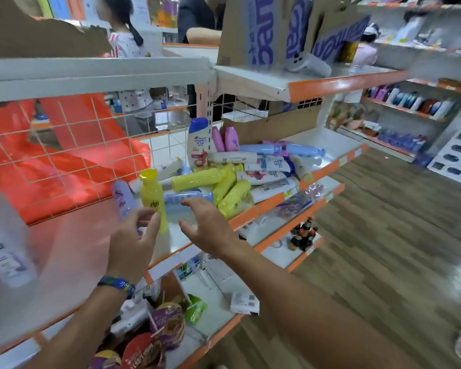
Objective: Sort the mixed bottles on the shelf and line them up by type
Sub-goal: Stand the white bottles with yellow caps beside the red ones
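Two hands are held out over the mid shelf (264, 205), a white sheet-metal deck w/ a glossy orange edge strip. The left hand (133, 245), w/ a woven wristband (117, 284) on the wrist, is loosely curled right at the foot of an upright yellow bottle (152, 199). That bottle is smooth plastic w/ a round body and a flip cap in the same colour. Thumb and fingertips are seen overlapping its lower part, but motion blur is bad there, so whether it's actually gripped or just brushed can't be told. A lilac bottle (121, 199) is stood just left of the yellow one, tilted a bit. The right hand (208, 226) is spread wide, fingers straight-ish, nothing held. It's held hovering just in front of a pale blue bottle (188, 198) laid on its side.

Behind that, everything is heaped unsorted: several more yellow bottles (224, 186) laid crosswise, white squeeze bottles (266, 178) w/ printed labels, and long light-blue ones (277, 149) at the back. One tall white shampoo bottle (197, 143) w/ a blue cap is stood upright by the post, w/ two pink bottles (225, 138) beside it. The shelf back is made of thin wire grid (64, 145), and an orange plastic bag (77, 171) is crumpled behind it. A big white bottle (3, 249) is smeared at far left.
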`<control>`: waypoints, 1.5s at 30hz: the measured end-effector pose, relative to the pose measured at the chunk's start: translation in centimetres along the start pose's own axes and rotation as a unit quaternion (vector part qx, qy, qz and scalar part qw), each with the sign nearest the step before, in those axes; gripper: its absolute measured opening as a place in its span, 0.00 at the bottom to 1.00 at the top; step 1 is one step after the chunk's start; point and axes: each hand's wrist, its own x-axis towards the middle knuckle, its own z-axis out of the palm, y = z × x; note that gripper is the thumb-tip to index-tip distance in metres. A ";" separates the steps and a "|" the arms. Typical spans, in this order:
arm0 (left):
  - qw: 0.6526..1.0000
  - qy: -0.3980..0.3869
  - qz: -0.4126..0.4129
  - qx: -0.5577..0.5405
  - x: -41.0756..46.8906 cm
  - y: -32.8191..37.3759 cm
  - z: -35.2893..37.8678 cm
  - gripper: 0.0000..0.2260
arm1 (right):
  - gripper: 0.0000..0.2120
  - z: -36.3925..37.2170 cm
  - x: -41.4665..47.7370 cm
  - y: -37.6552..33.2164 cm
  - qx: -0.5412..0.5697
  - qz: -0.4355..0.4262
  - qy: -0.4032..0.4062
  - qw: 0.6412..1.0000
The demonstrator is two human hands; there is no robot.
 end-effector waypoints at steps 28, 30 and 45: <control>0.984 -0.144 0.073 0.077 8.9 8.7 26.6 0.15 | 0.27 -14.2 6.4 28.2 -0.109 0.193 0.017 0.975; 0.980 -0.166 0.061 0.088 9.3 8.8 28.3 0.15 | 0.26 -15.2 6.6 30.0 -0.113 0.205 0.022 0.972; 0.935 -0.294 -0.036 0.194 10.7 8.5 38.1 0.15 | 0.24 -19.1 8.1 38.9 -0.120 0.292 -0.070 0.946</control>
